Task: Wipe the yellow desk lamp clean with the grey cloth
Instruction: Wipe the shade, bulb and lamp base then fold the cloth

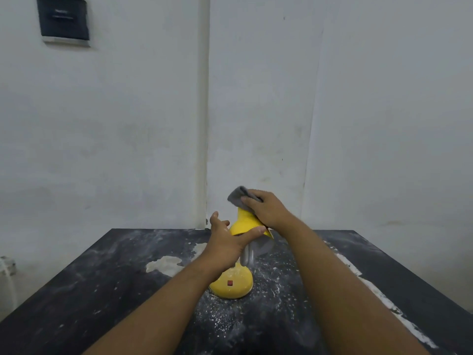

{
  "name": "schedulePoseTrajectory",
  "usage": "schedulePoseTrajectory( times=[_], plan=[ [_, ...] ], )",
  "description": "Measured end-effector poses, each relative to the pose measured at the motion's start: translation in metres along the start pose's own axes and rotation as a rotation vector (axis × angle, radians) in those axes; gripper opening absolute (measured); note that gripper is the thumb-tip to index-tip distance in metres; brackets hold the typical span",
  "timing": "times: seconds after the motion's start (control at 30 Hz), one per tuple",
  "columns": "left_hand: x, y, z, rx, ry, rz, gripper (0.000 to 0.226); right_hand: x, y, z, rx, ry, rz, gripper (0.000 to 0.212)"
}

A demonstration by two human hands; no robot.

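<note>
The yellow desk lamp (244, 222) stands in the middle of the dark table (84, 283). Its round yellow base (234, 284) carries a small red switch, and a pale bulb shows under the cone shade. My left hand (227, 240) grips the lower rim of the shade from the left, thumb across its front. My right hand (266, 208) presses the folded grey cloth (238, 196) onto the top of the shade. The lamp's neck is hidden behind my left hand.
White powder is scattered over the table around the lamp base, with a thicker pale patch (165, 263) to the left and a white streak (384, 301) along the right side. A white wall stands close behind, with a vertical pipe (203, 111) and a dark panel (62, 20).
</note>
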State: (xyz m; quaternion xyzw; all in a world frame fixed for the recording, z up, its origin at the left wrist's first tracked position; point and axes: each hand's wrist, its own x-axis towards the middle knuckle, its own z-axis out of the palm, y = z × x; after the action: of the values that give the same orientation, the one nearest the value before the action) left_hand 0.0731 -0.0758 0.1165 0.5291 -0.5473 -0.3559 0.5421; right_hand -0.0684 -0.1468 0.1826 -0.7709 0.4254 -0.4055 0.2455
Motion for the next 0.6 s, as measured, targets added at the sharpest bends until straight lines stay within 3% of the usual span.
schedulePoseTrajectory(
  times=[0.2,0.3,0.4,0.5,0.6],
  plan=[
    [0.003,-0.005,0.001,-0.022,-0.019,0.077,0.125,-0.034,0.034,0.012,0.448,0.132,0.181,0.021],
    [0.001,-0.003,0.004,-0.017,-0.005,0.091,0.111,-0.050,0.061,0.024,0.653,0.215,0.350,0.032],
    [-0.002,0.000,0.005,0.016,-0.014,0.080,0.098,-0.069,0.083,0.040,0.978,0.103,0.533,0.056],
    [-0.005,0.000,0.008,0.026,-0.002,0.075,0.088,-0.079,0.086,0.053,1.399,0.029,0.621,0.063],
    [-0.005,-0.001,0.010,0.020,0.025,0.080,0.088,-0.082,0.074,0.072,1.647,0.063,0.686,0.063]
  ],
)
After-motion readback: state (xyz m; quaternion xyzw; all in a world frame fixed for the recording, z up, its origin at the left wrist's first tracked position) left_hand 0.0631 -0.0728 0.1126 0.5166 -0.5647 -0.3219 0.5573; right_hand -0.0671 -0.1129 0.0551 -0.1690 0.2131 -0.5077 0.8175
